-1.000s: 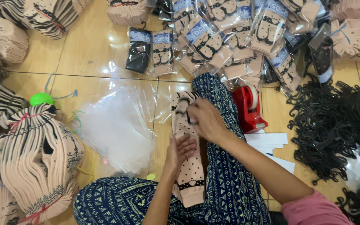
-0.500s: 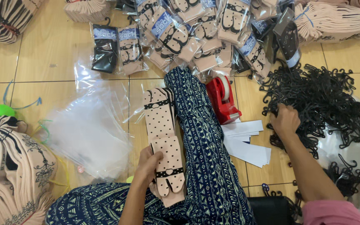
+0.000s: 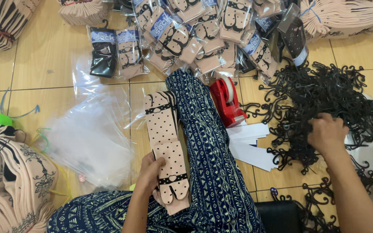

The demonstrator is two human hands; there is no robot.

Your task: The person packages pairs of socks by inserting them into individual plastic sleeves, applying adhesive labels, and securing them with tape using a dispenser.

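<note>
Beige dotted split-toe socks [image 3: 168, 146] lie along the patterned trouser leg [image 3: 210, 151], their toe end pinched by the left hand [image 3: 151, 169], while the right hand [image 3: 327, 133], having left them, now reaches right of the red tape dispenser [image 3: 227, 102] and curls loosely into the black plastic hangers [image 3: 324, 92], its hold unclear.

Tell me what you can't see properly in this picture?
- Right hand fingertips: buried in the black hangers, so any grip is hidden.
- Left hand palm: pressed on the dotted socks.
- Striped bundle: cut off by the left edge.
- Plastic bags: see-through, count unclear.
</note>
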